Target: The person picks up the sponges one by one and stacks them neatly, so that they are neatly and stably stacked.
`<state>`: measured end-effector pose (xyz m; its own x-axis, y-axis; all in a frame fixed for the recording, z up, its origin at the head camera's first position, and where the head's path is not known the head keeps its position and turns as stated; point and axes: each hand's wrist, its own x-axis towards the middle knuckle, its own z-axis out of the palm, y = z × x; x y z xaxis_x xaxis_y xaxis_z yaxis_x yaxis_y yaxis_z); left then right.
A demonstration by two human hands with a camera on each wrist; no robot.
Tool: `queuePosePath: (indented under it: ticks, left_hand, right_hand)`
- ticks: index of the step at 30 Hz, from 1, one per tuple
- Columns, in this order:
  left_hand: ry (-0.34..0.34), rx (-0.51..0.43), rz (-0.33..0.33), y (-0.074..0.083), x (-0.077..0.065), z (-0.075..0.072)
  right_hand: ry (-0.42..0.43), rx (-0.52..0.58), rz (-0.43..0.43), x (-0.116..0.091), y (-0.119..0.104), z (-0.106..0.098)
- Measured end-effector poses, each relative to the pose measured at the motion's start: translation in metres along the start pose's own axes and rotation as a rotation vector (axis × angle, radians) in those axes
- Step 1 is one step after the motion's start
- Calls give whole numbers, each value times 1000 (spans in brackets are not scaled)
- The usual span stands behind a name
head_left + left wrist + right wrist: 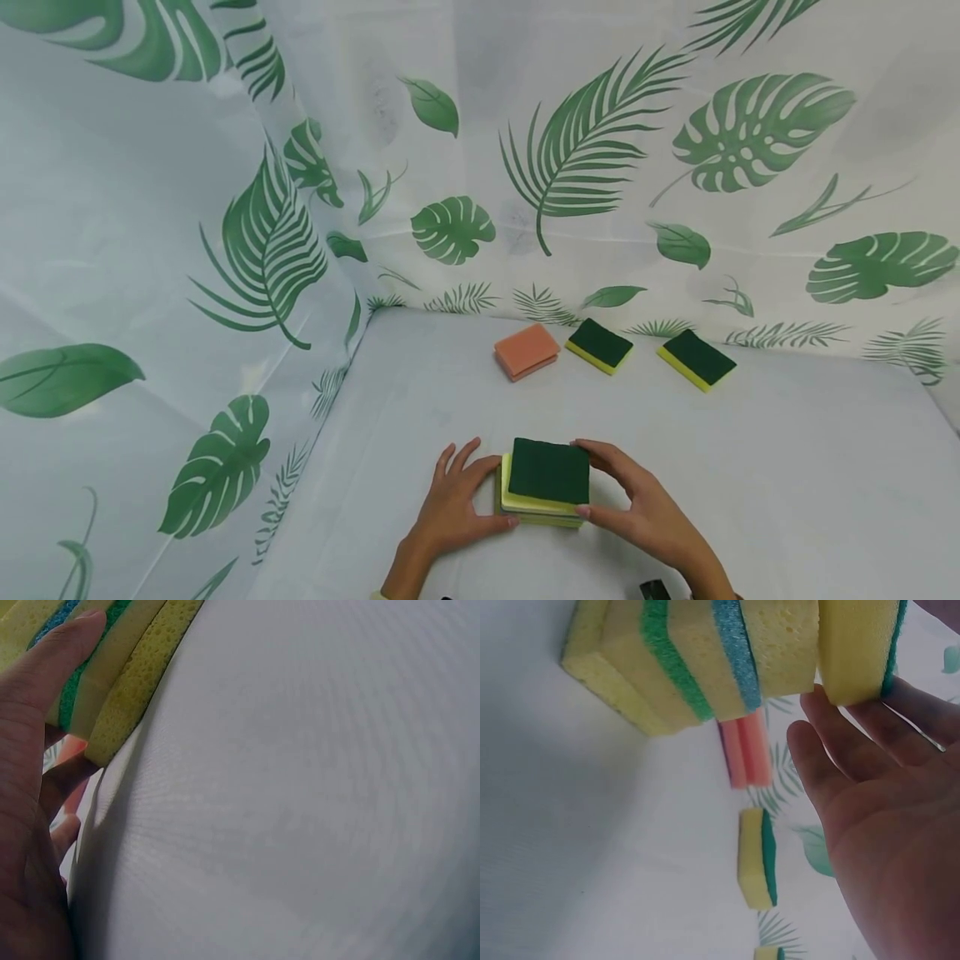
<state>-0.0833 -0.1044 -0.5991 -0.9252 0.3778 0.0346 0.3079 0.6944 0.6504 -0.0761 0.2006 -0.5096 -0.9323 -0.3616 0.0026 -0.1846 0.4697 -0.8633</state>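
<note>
Stack (697, 667) of sponges with yellow, green and blue edges, on white tabletop (405, 400), low in the head view, between both hands. Top sponge (550, 471) dark green side up, yellow beneath, slightly askew over the layers below. Left hand (450, 518): gripping the left end of the lower layers, thumb in front, fingers behind. Right hand (647, 507): holding top sponge by its right end, thumb at near corner, fingertips at far one. Judged step: setting and squaring the top layer; cannot tell whether fully seated. Farther back, near leaf-print backdrop (480, 158): orange sponge (527, 350), seemingly double, then two green-and-yellow sponges (600, 344), all well apart from the stack. Next move, by guess: nudge top edges flush, loosen right grip, reach back for another. Light push wanted; risk of skewing lower layers.
</note>
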Motion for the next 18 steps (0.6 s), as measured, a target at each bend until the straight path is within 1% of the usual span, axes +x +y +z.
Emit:
queuePosePath:
  ticks: [8,18]
  left_hand:
    - [4,0,2,-1,-1,2]
    - [0,-18,-9,2,0,-1]
  right_hand:
    - [-12,6,-9,-2,5,3]
    - [-31,32,-5,-2,7,4]
